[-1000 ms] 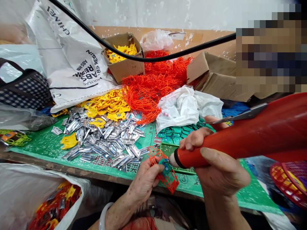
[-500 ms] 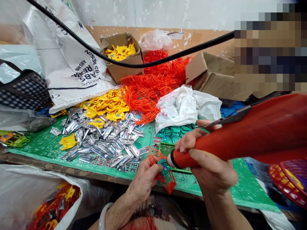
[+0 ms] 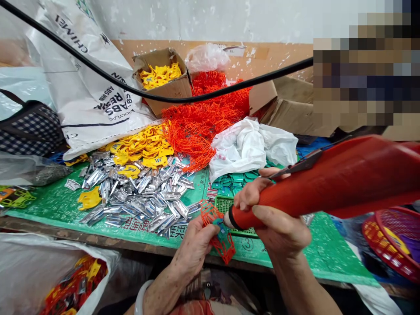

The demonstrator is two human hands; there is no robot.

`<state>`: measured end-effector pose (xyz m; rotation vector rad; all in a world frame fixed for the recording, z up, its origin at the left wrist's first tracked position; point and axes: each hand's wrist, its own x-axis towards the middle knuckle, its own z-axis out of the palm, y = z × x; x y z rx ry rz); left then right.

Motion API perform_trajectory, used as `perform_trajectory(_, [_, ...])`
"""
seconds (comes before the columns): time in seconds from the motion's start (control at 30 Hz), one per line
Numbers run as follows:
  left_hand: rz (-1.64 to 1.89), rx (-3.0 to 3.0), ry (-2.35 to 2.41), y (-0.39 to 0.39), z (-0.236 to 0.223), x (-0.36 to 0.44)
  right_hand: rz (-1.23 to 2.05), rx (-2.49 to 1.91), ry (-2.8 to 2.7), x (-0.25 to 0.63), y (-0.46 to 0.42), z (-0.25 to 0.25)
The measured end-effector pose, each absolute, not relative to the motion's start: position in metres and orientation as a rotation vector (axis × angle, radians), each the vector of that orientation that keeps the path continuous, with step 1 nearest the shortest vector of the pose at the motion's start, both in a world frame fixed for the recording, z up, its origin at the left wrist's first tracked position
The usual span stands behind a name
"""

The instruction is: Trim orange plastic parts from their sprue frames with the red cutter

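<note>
My left hand (image 3: 193,245) pinches an orange openwork plastic frame (image 3: 227,253) over the table's front edge. A small teal plastic piece (image 3: 220,225) lies against the frame, with my left thumb on it. My right hand (image 3: 285,229) is wrapped round a red electric screwdriver (image 3: 328,183), fingers on its far side along a metal lever. The nose of the screwdriver meets the teal piece; its bit and any screw are hidden. Just behind is a green mesh basket (image 3: 225,204), partly covered by the tool. Teal pieces (image 3: 229,183) are heaped beyond it.
Silver pieces (image 3: 131,197), yellow parts (image 3: 141,142) and orange frames (image 3: 197,127) lie piled on the table. A black cable (image 3: 183,100) hangs across the view. Cardboard boxes (image 3: 173,89) stand behind; an open white sack (image 3: 59,245) is at lower left, a red basket (image 3: 387,262) at right.
The view has shifted slightly, moving the scene a little left. The screwdriver's body lies at a slightly different angle, its nose still at the teal piece. Both hands keep their hold.
</note>
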<state>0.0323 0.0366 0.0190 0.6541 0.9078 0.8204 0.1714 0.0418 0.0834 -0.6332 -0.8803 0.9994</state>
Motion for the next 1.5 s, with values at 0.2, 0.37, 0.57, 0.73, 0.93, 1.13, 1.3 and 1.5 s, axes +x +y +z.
perform_trajectory(0.2, [0.752, 0.774, 0.926, 0.038, 0.019, 0.024, 0.984, -0.654, -0.894, 0.177, 0.039, 0.089])
perform_trajectory(0.37, [0.815, 0.863, 1.072, 0.041, 0.02, 0.022, 1.029, -0.555, -0.869, 0.184, 0.048, 0.092])
perform_trajectory(0.57, [0.91, 0.732, 1.058, 0.04, 0.033, 0.018, 1.128, -0.413, -0.846, 0.194, 0.058, 0.089])
perform_trajectory(0.73, [0.899, 0.751, 0.977, 0.036, 0.033, 0.011, 1.128, -0.306, -0.937, 0.204, 0.062, 0.086])
perform_trajectory(0.93, [0.712, 0.857, 0.96, 0.029, 0.023, 0.01, 1.267, 0.053, -1.134, 0.213, 0.077, 0.078])
perform_trajectory(1.13, [0.551, 0.879, 0.831, 0.026, 0.027, 0.014, 1.509, 0.451, -1.279, 0.22, 0.092, 0.076])
perform_trajectory(1.3, [0.44, 0.932, 0.693, 0.028, 0.035, 0.018, 1.718, 0.663, -1.305, 0.218, 0.094, 0.084])
perform_trajectory(1.5, [0.385, 0.743, 0.561, 0.026, 0.031, 0.024, 1.553, 0.542, -1.045, 0.207, 0.084, 0.083])
